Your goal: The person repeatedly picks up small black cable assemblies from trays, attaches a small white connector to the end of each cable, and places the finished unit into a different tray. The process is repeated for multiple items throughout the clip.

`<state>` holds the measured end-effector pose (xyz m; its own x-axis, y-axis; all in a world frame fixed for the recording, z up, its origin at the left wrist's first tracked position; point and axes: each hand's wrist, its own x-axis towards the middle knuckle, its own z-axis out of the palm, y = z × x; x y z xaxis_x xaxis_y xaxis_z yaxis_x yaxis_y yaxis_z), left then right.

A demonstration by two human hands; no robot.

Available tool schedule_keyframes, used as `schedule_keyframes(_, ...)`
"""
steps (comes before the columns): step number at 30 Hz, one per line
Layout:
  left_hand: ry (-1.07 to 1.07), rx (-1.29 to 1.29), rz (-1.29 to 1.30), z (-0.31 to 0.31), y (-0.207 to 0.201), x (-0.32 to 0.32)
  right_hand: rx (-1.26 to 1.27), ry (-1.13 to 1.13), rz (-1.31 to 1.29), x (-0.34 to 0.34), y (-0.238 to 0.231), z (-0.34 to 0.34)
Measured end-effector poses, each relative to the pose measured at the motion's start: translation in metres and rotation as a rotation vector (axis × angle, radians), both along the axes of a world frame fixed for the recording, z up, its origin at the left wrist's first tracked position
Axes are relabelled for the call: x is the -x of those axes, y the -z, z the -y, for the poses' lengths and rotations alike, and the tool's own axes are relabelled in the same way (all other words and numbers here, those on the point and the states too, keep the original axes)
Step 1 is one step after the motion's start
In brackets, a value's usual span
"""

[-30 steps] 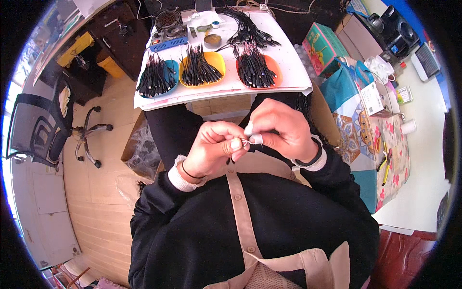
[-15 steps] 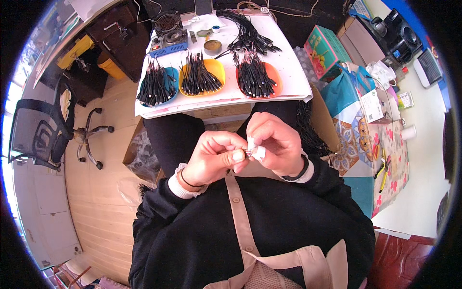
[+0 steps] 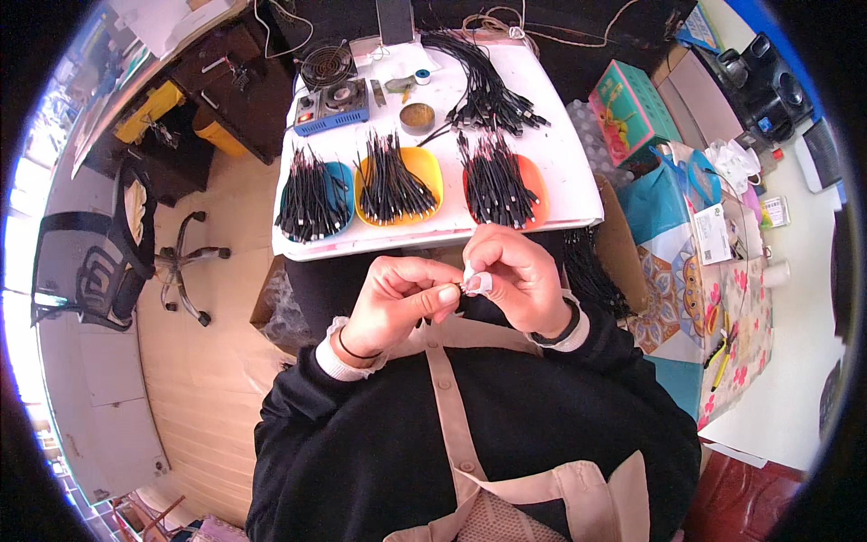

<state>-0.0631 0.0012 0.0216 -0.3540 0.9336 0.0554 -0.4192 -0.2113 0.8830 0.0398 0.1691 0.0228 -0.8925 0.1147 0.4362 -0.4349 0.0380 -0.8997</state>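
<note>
Left hand (image 3: 397, 303) and right hand (image 3: 519, 282) meet at thin wire ends (image 3: 463, 288).
Each is pinched, thumb to fingertip, on the thin wire ends between them; beyond the hands, black cables (image 3: 495, 188) lie in bowls (image 3: 424, 168) on the table (image 3: 575, 210).

Left hand (image 3: 406, 294) is held left of the upper end of the beige button strip (image 3: 443, 384); thumb and index are pinched. Right hand (image 3: 517, 278) is held right of it, fingers curled, white wraps (image 3: 484, 283) worn at the tips. Both sets of fingertips are held close together beyond the strip's upper end. Black-sleeved forearms (image 3: 302, 388) are angled inward from either side of it.
</note>
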Motion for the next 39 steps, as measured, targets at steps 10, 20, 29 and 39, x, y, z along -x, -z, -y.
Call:
schedule_keyframes(10, -0.335, 0.275, -0.545, -0.053, -0.063, 0.104, 0.163, 0.052, 0.192, 0.043, 0.037, -0.040)
schedule_keyframes(20, -0.183, 0.423, -1.888, -0.160, 0.044, 0.239, -0.159, -0.173, 0.315, 0.053, 0.056, -0.064)
schedule_keyframes(29, -0.083, 0.519, -2.005, -0.174, 0.068, 0.251, -0.126, -0.183, 0.279, 0.058, 0.064, -0.078)
schedule_keyframes(39, -0.061, 0.583, -2.022, -0.182, 0.073, 0.248, -0.145, -0.186, 0.279, 0.058, 0.063, -0.074)
